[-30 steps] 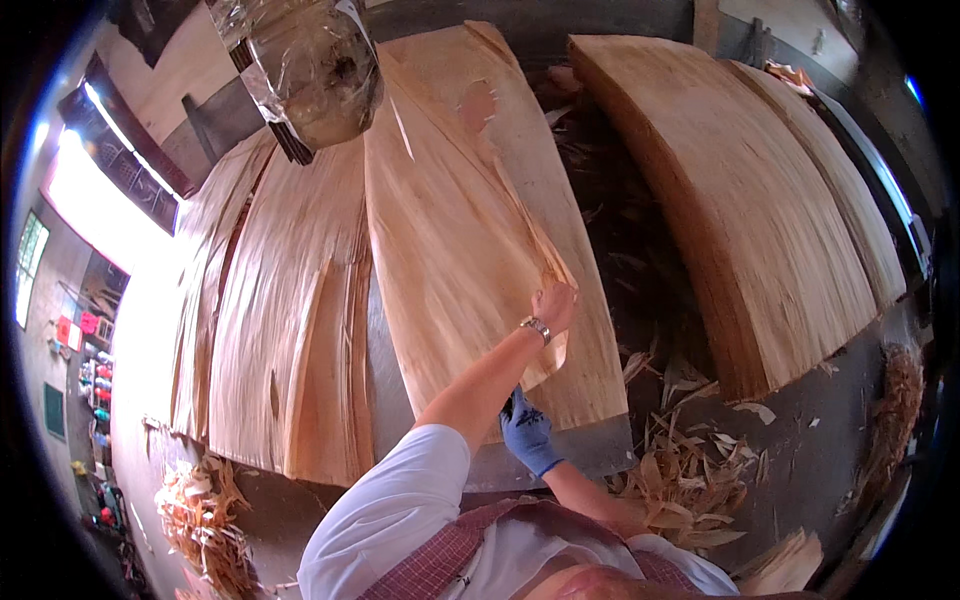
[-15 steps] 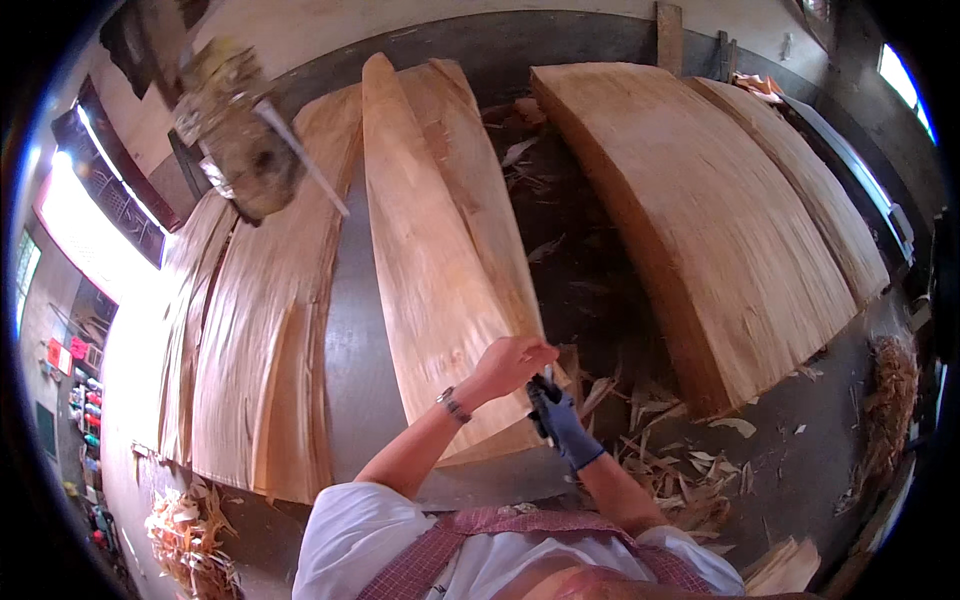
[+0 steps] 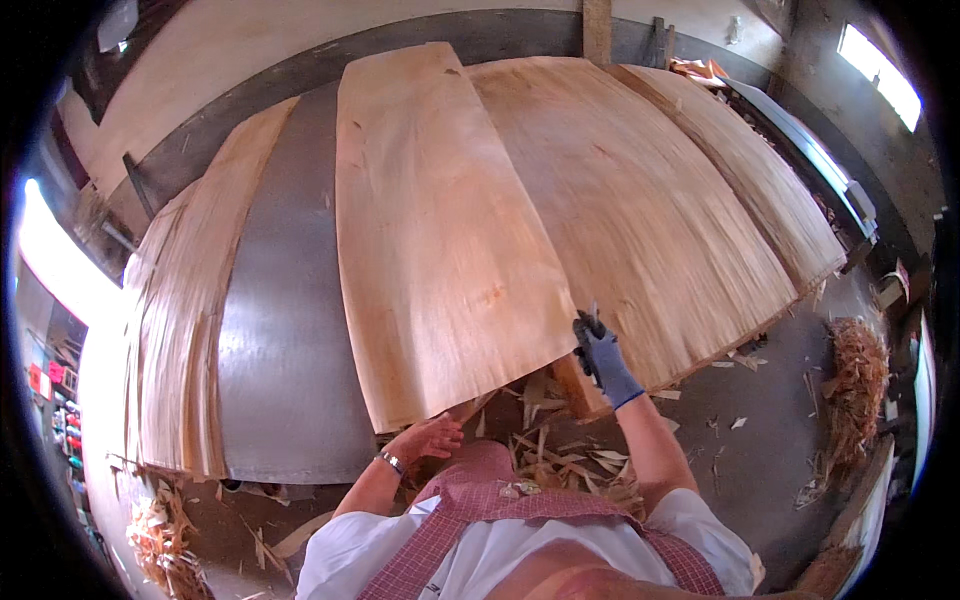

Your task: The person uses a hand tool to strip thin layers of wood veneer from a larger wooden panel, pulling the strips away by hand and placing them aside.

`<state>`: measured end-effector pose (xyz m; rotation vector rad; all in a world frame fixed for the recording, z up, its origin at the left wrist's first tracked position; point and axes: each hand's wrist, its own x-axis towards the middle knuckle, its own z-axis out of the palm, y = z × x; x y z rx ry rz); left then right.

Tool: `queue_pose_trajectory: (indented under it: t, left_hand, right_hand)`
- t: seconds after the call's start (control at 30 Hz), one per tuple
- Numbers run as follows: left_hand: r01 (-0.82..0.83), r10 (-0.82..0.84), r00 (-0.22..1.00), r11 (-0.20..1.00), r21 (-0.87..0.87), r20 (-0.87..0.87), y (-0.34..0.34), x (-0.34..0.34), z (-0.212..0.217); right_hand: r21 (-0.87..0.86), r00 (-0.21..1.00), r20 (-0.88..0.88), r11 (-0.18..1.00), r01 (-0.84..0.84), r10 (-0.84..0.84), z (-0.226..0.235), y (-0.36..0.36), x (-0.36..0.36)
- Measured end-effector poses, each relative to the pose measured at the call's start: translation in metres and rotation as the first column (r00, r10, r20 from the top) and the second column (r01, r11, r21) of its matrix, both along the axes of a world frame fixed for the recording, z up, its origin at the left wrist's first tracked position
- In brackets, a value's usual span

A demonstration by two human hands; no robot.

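Observation:
A large thin sheet of pale wood veneer (image 3: 440,230) lies across the middle, between two veneer stacks. My left hand (image 3: 432,436), bare with a bracelet at the wrist, grips the sheet's near edge from below. In a blue glove, my right hand (image 3: 600,355) holds the sheet's right side, where it overlaps the big veneer stack (image 3: 640,190). A small dark tool seems to be in the gloved fingers, though I cannot tell what it is.
A second veneer stack (image 3: 180,330) lies at the left, with a bare grey metal table surface (image 3: 285,330) between. Wood scraps (image 3: 560,460) litter the floor by my body. A heap of shavings (image 3: 860,370) sits at the right and another (image 3: 160,530) at lower left.
The veneer sheet has swung from nearly edge-on to flat and spread wide, moved right toward the big stack. My left hand dropped to its near edge; my right hand went up along its right side.

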<state>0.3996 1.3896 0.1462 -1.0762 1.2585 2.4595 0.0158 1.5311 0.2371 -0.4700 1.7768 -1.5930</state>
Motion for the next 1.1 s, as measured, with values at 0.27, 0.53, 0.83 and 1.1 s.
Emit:
queue_pose_trajectory:
  t: [0.27,0.53,0.83,1.1]
  left_hand:
    - [-0.771,0.849,0.521,0.425,0.474,0.087,0.039,-0.123,-0.131]
    - [-0.937,0.991,-0.011,-0.057,0.344,0.135,0.009,-0.285,-0.206]
    - [-0.911,0.959,0.131,0.217,0.351,-0.252,0.081,-0.455,-0.098]
    - [-0.977,0.948,0.065,0.124,0.172,-0.310,0.167,-0.531,-0.041]
  right_hand:
    - [0.117,0.980,-0.140,0.981,0.156,-0.139,0.051,0.094,-0.211]
    - [0.190,0.958,-0.270,0.970,0.150,-0.095,0.085,0.135,-0.403]
    - [0.180,0.904,-0.415,0.964,0.194,-0.104,0.071,0.240,-0.619]
    - [0.175,0.903,-0.422,0.971,0.164,-0.076,0.050,0.333,-0.751]
